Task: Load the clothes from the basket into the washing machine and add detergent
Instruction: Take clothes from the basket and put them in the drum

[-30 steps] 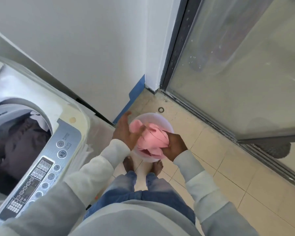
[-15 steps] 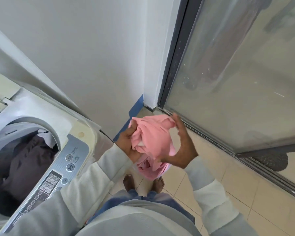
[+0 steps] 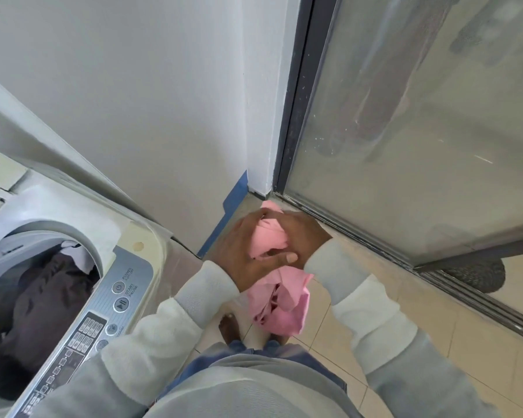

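A pink garment (image 3: 280,300) is bunched between both my hands in front of my chest, above the floor. My left hand (image 3: 242,251) grips its upper part from the left, thumb lying across the cloth. My right hand (image 3: 302,233) clasps it from the right. The lower half of the garment hangs loose below my hands. To the left stands the top-loading washing machine (image 3: 127,297) with its lid up; dark clothes (image 3: 43,303) and a bit of white cloth lie in its drum. The basket is hidden behind the garment and my hands.
A white wall (image 3: 148,101) rises behind the machine. A sliding glass door (image 3: 420,131) in a dark frame runs along the right, with a dark mat (image 3: 477,274) behind it. My bare feet (image 3: 228,325) stand on beige floor tiles (image 3: 420,312).
Both hands lifted the pink garment out of the pale basket on the floor and gathered it into a tighter bundle, higher up. The camera view tilted upward.
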